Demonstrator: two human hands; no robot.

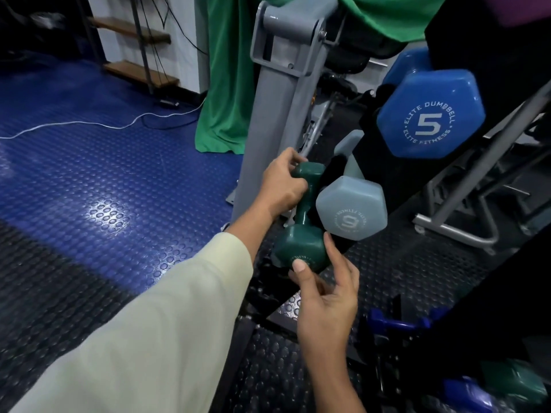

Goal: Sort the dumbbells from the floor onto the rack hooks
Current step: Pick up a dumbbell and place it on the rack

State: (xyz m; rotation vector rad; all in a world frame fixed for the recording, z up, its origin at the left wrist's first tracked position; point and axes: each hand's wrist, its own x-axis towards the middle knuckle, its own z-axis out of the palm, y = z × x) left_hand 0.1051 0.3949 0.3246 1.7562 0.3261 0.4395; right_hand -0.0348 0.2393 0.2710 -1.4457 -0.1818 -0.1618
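The left hand (283,186), in a pale sleeve (155,323), has its fingers curled round the far head and handle of a small green dumbbell (301,231). The right hand (325,290) pinches the near head of the same dumbbell, thumb pressed on its end face and forefinger lying up its right side. White lettering rings that end face, but the thumb covers most of it and it cannot be read.

Just right of the left hand, touching or nearly touching the green handle, a grey dumbbell (351,210) sits on the black rack (396,174). Its near face shows a figure that reads as 6 or 9 upside down, with "FITNESS" around it. Above and to the right of both hands a blue dumbbell (429,114) rests higher on the rack, its face marked "ELITE DUMBBELL", a large "5", and "ELITE FITNESS".

Below the right hand, low on the rack side, lie dim, blurred blue dumbbells (399,320). Beyond the left hand stands a grey machine post (277,99) with a green cloth (226,84) hanging behind it. To the left of the left arm, a white cable (89,123) runs across the studded blue floor (89,189).
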